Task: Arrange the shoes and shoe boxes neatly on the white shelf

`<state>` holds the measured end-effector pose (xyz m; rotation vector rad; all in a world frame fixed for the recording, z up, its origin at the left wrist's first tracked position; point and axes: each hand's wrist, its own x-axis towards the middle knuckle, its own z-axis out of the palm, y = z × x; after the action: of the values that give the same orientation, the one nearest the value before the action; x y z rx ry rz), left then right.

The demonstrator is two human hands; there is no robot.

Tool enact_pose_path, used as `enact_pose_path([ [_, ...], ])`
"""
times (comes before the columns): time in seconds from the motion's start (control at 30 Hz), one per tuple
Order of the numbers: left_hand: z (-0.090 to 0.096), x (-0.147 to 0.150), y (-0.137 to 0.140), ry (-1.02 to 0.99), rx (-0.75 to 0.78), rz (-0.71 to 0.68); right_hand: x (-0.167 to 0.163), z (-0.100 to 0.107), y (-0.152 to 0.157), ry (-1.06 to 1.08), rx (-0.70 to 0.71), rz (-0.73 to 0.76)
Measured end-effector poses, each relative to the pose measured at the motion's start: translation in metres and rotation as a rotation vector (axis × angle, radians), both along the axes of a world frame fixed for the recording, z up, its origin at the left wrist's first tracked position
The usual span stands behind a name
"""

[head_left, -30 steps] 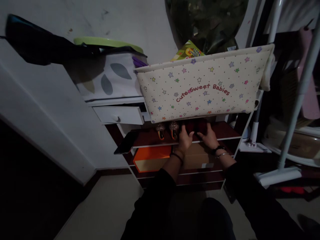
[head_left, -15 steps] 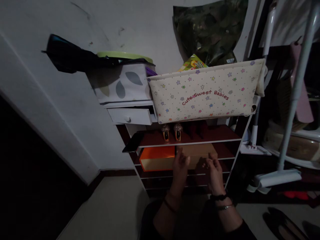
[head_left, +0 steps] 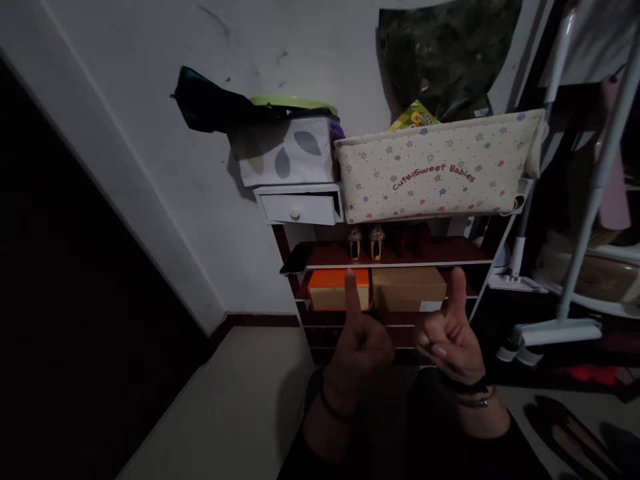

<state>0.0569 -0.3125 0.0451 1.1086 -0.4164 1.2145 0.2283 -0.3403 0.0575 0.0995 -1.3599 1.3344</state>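
My left hand (head_left: pixel 361 343) is held up before the shelf rack, palm side partly in shadow. Its index finger points upward across the front of an orange box (head_left: pixel 330 279), with the other fingers curled and nothing in them. To the right, my right hand (head_left: pixel 450 333) has one finger raised too, the rest bent loosely inward, and holds nothing. Between and behind the hands, a brown cardboard box (head_left: pixel 407 287) lies on the same shelf beside the orange one. Whether either raised finger touches a box is unclear; both seem in front of them.
Two glittery-topped ornaments (head_left: pixel 365 244) stand on the shelf above. A star-print fabric bin (head_left: pixel 440 173) and a leaf-print box (head_left: pixel 287 152) rest on top, over a slightly open white drawer (head_left: pixel 297 209). Mops (head_left: pixel 557 331) lean at right; black shoes (head_left: pixel 575 433) are on the floor.
Both hands have come back from the brown box, each raising a finger. The view has shifted, so the rack appears farther right and smaller.
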Motion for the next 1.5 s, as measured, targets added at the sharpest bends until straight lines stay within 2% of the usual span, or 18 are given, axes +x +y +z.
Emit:
enact_pose_path([
  [0.1, -0.024, -0.001, -0.010, -0.025, 0.043, -0.014, -0.002, -0.036, -0.014, 0.026, -0.017, -0.009],
  [0.2, -0.038, -0.003, -0.014, -0.005, 0.073, -0.003, -0.001, -0.055, -0.022, 0.030, -0.040, -0.006],
  [0.4, -0.031, -0.006, -0.017, -0.009, 0.098, -0.060, 0.006, -0.049, -0.028, -0.050, -0.053, -0.062],
  [0.5, -0.030, -0.006, -0.015, 0.012, 0.095, -0.026, 0.010, -0.049, -0.027, -0.038, -0.036, -0.068],
  [0.63, -0.037, -0.006, -0.013, 0.011, 0.082, -0.028, 0.012, -0.054, -0.026, -0.025, -0.033, -0.048],
  [0.77, -0.042, -0.006, -0.013, 0.053, 0.056, -0.038, 0.015, -0.060, -0.028, -0.051, -0.083, -0.113],
  [0.83, -0.050, -0.008, -0.011, 0.178, -0.035, 0.059, 0.019, -0.066, -0.025, -0.106, -0.149, -0.199],
  [0.9, -0.069, -0.012, -0.003, 0.477, -0.132, 0.365, 0.029, -0.077, -0.013, -0.317, -0.220, -0.441],
  [0.93, -0.084, -0.015, 0.002, 0.657, -0.110, 0.559, 0.036, -0.083, -0.002, -0.479, -0.224, -0.626],
  [1.0, -0.123, -0.023, 0.015, 1.012, 0.090, 0.993, 0.053, -0.091, 0.029, -0.831, -0.128, -1.046],
  [1.03, -0.146, -0.028, 0.021, 1.178, 0.173, 1.090, 0.062, -0.091, 0.048, -0.953, -0.020, -1.229],
  [1.07, -0.170, -0.033, 0.025, 1.308, 0.203, 1.117, 0.070, -0.087, 0.070, -1.019, 0.095, -1.378],
  [1.1, -0.194, -0.038, 0.028, 1.372, 0.158, 1.136, 0.079, -0.079, 0.093, -1.076, 0.204, -1.498],
  [1.13, -0.217, -0.043, 0.029, 1.414, 0.089, 1.140, 0.086, -0.069, 0.116, -1.161, 0.321, -1.548],
  [1.2, -0.256, -0.052, 0.027, 1.452, -0.036, 1.151, 0.100, -0.041, 0.161, -1.394, 0.463, -1.562],
  [1.27, -0.283, -0.060, 0.023, 1.456, -0.118, 1.150, 0.117, -0.015, 0.197, -1.605, 0.491, -1.512],
  [1.37, -0.306, -0.070, 0.021, 1.408, -0.284, 1.156, 0.149, 0.001, 0.225, -1.709, 0.270, -1.592],
  [1.5, -0.317, -0.082, 0.033, 1.366, -0.454, 1.194, 0.177, -0.012, 0.219, -1.711, -0.220, -1.805],
])
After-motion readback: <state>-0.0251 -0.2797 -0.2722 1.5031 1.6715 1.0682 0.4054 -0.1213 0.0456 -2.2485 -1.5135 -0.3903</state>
